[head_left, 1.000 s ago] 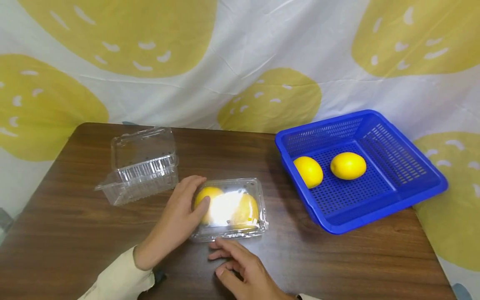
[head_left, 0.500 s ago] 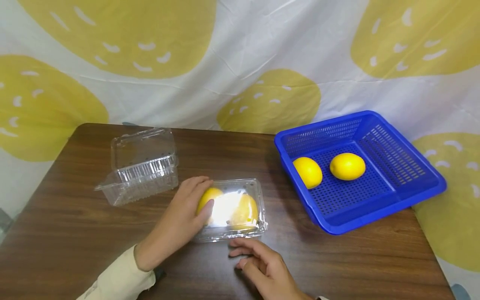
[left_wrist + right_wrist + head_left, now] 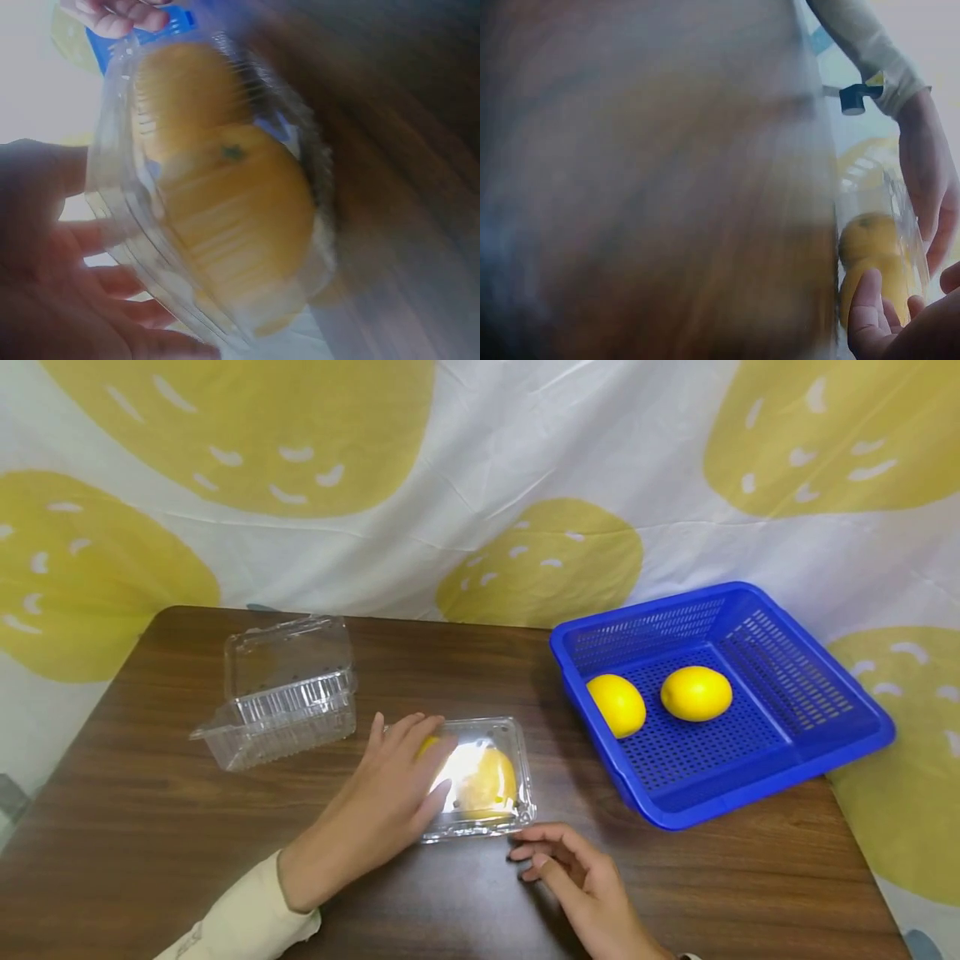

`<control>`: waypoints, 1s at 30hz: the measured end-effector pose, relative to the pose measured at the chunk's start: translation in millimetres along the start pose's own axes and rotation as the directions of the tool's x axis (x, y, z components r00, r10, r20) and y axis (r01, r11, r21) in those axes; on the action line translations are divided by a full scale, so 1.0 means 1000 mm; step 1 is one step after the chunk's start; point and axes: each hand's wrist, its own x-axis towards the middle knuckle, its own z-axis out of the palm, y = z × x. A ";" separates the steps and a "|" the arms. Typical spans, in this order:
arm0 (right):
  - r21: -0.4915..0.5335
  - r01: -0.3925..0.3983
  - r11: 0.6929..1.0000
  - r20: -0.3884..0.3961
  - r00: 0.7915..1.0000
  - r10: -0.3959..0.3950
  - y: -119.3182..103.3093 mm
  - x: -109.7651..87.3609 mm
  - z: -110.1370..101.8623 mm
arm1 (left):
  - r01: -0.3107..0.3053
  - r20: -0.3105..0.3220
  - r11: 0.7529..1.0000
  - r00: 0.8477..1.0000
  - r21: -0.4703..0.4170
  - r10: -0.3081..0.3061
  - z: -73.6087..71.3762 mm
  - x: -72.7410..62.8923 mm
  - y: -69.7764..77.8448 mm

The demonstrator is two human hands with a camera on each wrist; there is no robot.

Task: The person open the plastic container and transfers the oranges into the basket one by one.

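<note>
A clear plastic clamshell box (image 3: 517, 760) with its lid down lies on the table, holding round yellow-orange fruits (image 3: 487, 781). In the left wrist view a green stem end shows on one fruit (image 3: 232, 217) through the ribbed wall. My left hand (image 3: 393, 781) lies over the left part of the lid, fingers extended and spread, covering part of one fruit. At the box's near right corner is my right hand (image 3: 581, 881), its fingers loosely bent and fingertips right at the edge. Nothing is gripped in either hand.
A second clear clamshell (image 3: 281, 722) stands with its lid up at the back left. To the right, a blue plastic basket (image 3: 757, 806) holds two lemons (image 3: 696, 693). A fruit-patterned cloth (image 3: 495, 443) hangs behind the wooden table (image 3: 135, 843).
My left hand has slid rightward over the lid and its fingers have spread. My right hand has moved right along the near edge to the corner. The box has stayed put.
</note>
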 end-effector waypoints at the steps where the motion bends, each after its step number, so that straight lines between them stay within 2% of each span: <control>1: -0.003 -0.010 1.000 -0.014 1.000 0.010 0.000 0.000 -0.001 | -0.007 0.011 1.000 1.000 0.005 0.007 0.000 0.001 0.001; 7: -0.008 -0.010 1.000 -0.092 0.996 0.009 0.000 0.004 -0.004 | -0.056 0.034 0.998 0.998 0.042 0.054 0.000 0.007 0.009; 12: 0.005 -0.029 1.000 -0.128 0.991 0.030 0.000 0.007 -0.004 | -0.068 0.050 0.996 0.997 0.050 0.065 0.002 0.010 0.016; 19: 0.019 -0.089 0.996 -0.131 0.987 0.091 -0.002 0.011 -0.003 | -0.089 0.072 0.994 0.994 0.069 0.084 0.007 0.015 0.026; 24: 0.023 -0.087 0.996 -0.113 0.990 0.089 -0.001 0.014 -0.003 | -0.134 0.086 0.986 0.988 0.104 0.126 0.011 0.017 0.035; 30: 0.024 -0.115 0.993 -0.116 0.986 0.117 -0.002 0.019 -0.002 | -0.152 0.116 0.978 0.984 0.144 0.135 0.014 0.021 0.041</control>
